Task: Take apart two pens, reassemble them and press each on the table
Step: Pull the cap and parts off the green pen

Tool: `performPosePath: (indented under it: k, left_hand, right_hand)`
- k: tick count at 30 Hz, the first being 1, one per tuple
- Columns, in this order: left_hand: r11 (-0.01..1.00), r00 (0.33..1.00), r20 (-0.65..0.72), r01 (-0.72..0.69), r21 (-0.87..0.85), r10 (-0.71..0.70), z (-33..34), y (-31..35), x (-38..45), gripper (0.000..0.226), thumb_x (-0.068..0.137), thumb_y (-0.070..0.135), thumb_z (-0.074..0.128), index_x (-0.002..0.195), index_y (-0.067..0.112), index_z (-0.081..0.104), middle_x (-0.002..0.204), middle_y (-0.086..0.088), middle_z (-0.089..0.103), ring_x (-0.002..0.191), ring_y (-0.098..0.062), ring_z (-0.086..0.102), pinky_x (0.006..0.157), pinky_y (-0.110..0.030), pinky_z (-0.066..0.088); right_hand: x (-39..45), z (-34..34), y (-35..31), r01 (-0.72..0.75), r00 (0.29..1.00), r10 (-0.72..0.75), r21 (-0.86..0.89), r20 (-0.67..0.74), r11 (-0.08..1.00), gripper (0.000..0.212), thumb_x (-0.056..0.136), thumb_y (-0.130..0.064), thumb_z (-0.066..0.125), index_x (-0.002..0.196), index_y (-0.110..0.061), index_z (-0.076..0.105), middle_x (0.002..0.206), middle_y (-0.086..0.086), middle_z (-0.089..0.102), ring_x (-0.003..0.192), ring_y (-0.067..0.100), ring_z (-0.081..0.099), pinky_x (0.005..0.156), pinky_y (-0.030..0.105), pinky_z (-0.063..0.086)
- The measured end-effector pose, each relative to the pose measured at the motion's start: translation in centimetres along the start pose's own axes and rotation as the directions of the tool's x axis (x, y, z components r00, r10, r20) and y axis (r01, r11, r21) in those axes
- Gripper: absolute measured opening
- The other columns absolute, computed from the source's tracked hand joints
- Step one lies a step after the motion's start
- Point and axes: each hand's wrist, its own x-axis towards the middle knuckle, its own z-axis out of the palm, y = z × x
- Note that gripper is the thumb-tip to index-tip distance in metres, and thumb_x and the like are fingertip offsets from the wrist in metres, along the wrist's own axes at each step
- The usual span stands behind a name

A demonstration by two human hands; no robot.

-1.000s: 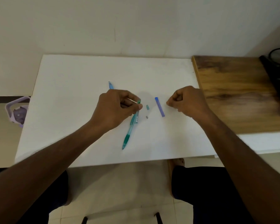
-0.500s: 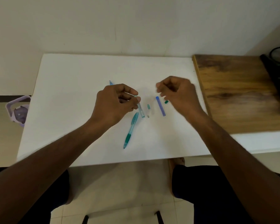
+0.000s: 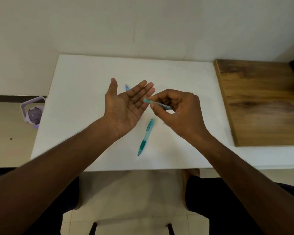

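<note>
Head view gives me the white worktop first, with a wooden board butting against its right edge and a purple basket on the floor off its left edge. My left hand hovers palm up over the middle of the worktop, fingers straight and close together, thumb held apart, holding nothing. My right hand sits just beside it, its fingers curled and pinching a pen part, a clear tube with a teal end that points at the left palm's fingertips. A teal pen barrel lies slantwise on the worktop, below and between both hands, touching neither. A blue tip peeks out from behind the left hand; I cannot tell what piece it belongs to.
</note>
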Motion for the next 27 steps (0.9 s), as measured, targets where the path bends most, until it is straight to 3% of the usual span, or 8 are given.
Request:
performPosePath:
  k: [3,7,14,22,27]
  left_hand:
    - [0.994,0.98,0.195,0.046,-0.101,-0.026,-0.1,-0.5,-0.2,0.104,0.097,0.083,0.019,0.155,0.001,0.047,0.153,-0.019,0.058,0.144,-0.032,0.055,0.123,-0.046,0.041]
    - [0.989,0.95,0.312,0.052,-0.139,-0.007,0.5,-1.0,-0.4,0.112,0.092,0.089,0.014,0.161,0.004,0.039,0.162,-0.017,0.049,0.151,-0.031,0.046,0.119,-0.047,0.043]
    - [0.986,0.927,0.372,0.024,-0.162,0.039,0.7,-1.5,-0.2,0.112,0.092,0.089,0.013,0.163,0.005,0.035,0.165,-0.016,0.042,0.15,-0.031,0.045,0.122,-0.047,0.037]
    - [0.988,0.923,0.381,0.01,-0.154,0.05,0.5,-1.6,0.0,0.109,0.093,0.087,0.014,0.159,0.004,0.041,0.159,-0.018,0.047,0.145,-0.032,0.048,0.117,-0.045,0.044]
    - [0.99,0.934,0.353,-0.006,-0.144,0.058,0.4,-1.9,0.0,0.106,0.096,0.084,0.013,0.158,0.002,0.042,0.16,-0.019,0.047,0.145,-0.03,0.05,0.121,-0.047,0.039]
  right_hand:
    - [-0.3,0.3,-0.6,0.104,0.994,-0.102,-0.048,0.048,0.993,0.017,0.09,-0.027,0.082,0.1,-0.013,0.082,0.092,-0.004,0.081,0.079,0.013,0.075,0.077,0.024,0.062]
    - [-0.3,0.2,-0.8,0.177,0.981,-0.169,-0.077,0.091,0.981,0.015,0.089,-0.023,0.084,0.099,-0.012,0.082,0.09,-0.001,0.081,0.072,0.012,0.07,0.072,0.014,0.056]
    - [0.0,-0.5,-0.4,0.198,0.976,-0.188,-0.094,0.109,0.976,0.017,0.089,-0.027,0.083,0.099,-0.014,0.081,0.09,-0.001,0.08,0.072,0.014,0.069,0.073,0.023,0.06]
    - [0.0,-0.6,-0.2,0.189,0.976,-0.18,-0.069,0.119,0.98,0.019,0.089,-0.028,0.081,0.101,-0.013,0.081,0.094,0.0,0.081,0.076,0.017,0.071,0.074,0.03,0.062]
    - [0.1,-0.7,-0.4,0.172,0.976,-0.164,-0.045,0.142,0.984,0.016,0.088,-0.031,0.08,0.101,-0.022,0.08,0.093,-0.007,0.079,0.074,0.017,0.07,0.071,0.032,0.062]
